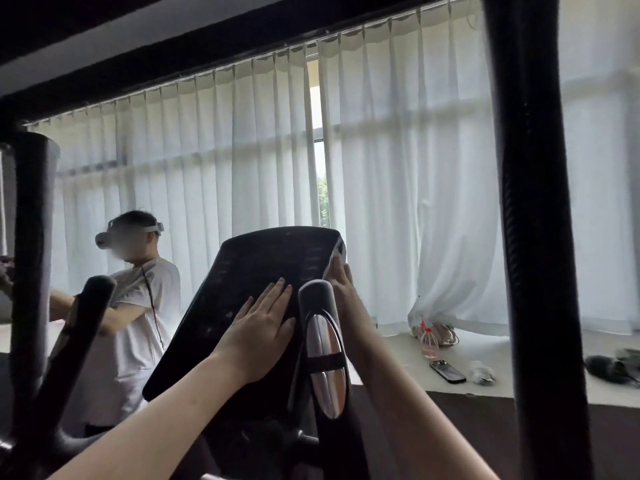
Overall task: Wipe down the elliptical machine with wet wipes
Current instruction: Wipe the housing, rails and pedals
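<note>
Pressing a white wet wipe (pixel 337 253) against the upper right edge of the console (pixel 249 271) looks to be the step in hand. The right grip (pixel 341 289) lies with its fingers straight along that edge, flat on the wipe and curled round nothing. Its thumb is hidden behind the near handlebar (pixel 323 341), so I cannot tell whether it hooks the rim. The left grip (pixel 263 327) is open too, palm and fingers spread flat on the dark button face, seemingly steadying the panel. The console belongs to the elliptical machine, whose thick black upright (pixel 533 237) crosses the near right.

To do this well, let the left palm brace the panel while the wipe runs along the rim in 1 direction. Then work leftward across the face in overlapping passes. Go lightly over the buttons so moisture does not pool in their seams, and turn the wipe to a clean side once it greys. The handlebar's silver plate probably deserves a pass afterwards.

Far left stands another person (pixel 138 289) in a white shirt.
</note>
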